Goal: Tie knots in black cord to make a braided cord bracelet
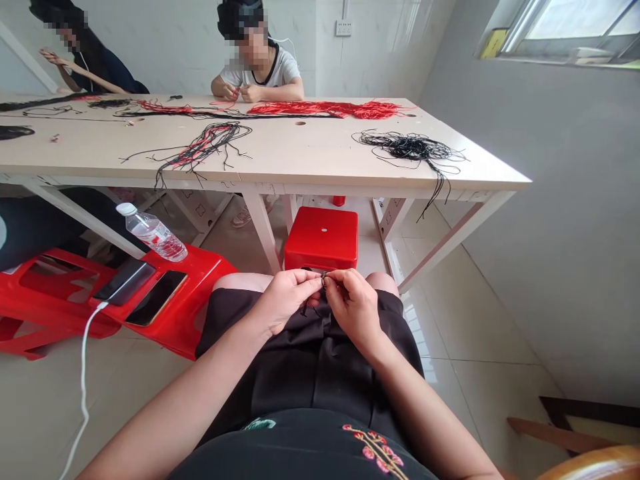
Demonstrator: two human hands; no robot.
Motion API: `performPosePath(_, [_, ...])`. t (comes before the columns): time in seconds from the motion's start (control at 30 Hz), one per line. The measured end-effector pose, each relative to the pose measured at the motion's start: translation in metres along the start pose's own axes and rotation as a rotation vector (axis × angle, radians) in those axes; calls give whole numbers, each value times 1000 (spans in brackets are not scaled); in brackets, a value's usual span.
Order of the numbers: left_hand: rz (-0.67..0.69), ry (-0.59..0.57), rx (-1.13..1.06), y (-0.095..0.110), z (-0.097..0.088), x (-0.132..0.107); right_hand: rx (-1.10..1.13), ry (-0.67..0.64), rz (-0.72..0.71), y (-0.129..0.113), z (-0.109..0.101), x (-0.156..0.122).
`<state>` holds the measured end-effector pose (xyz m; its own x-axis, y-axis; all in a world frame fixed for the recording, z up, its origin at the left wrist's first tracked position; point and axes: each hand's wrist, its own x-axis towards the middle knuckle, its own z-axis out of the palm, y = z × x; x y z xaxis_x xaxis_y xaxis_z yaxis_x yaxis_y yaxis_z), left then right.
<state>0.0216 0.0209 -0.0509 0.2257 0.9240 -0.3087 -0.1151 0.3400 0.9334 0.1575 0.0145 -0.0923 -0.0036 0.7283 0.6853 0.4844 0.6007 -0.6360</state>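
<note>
- The person's left hand (286, 298) is pinching one end of a short black cord (324, 276) between thumb and forefinger, the other fingers curling in beneath
- The right hand (353, 305) is gripping the same black cord from the other side, its fingertips meeting those of the left hand
- The black cord is sitting between the two hands, just above the lap in black shorts (305, 363), with a loose end hanging down against the fabric
- A red plastic stool (323, 239) is standing on the floor just beyond the knees, under the edge of a long pale wooden table (310, 179)
- On the table a tangle of black cords (410, 147) is lying to the right, a mixed bundle of red and black cords (205, 141) nearer the middle, and a long heap of red cords (330, 109) along the far side
- A co-worker's hands (239, 91) are working at red cord on the far side of the table
- To the left a water bottle (155, 235) and two phones (141, 290) are resting on a red plastic seat (200, 300), and a white charging cable (83, 373) is trailing down from one phone to the floor
</note>
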Motion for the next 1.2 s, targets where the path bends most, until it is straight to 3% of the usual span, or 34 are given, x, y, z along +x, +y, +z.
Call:
performPosePath(0.13, [-15,-86,-65,3,-2,-2,-85,42,-77,0,3,-1])
performPosePath(0.3, [-9,-67,-28,7,-3,-2,-65,48,-105,-5,-1,0])
performPosePath(0.5, [-2,-83,112,14,-8,-7,200,-140,82,-4,-31,13])
performPosePath(0.67, [94,-128,281,19,-7,-16,471,-519,236,1,-41,25])
performPosePath(0.73, [125,-117,326,21,-7,-18,482,-566,250,-2,-42,27])
performPosePath(1.03, [90,-130,408,14,-4,-18,158,-348,24,-1,-42,41])
performPosePath(1.2, [102,-135,413,11,-3,-16,79,-207,-10,-4,-38,43])
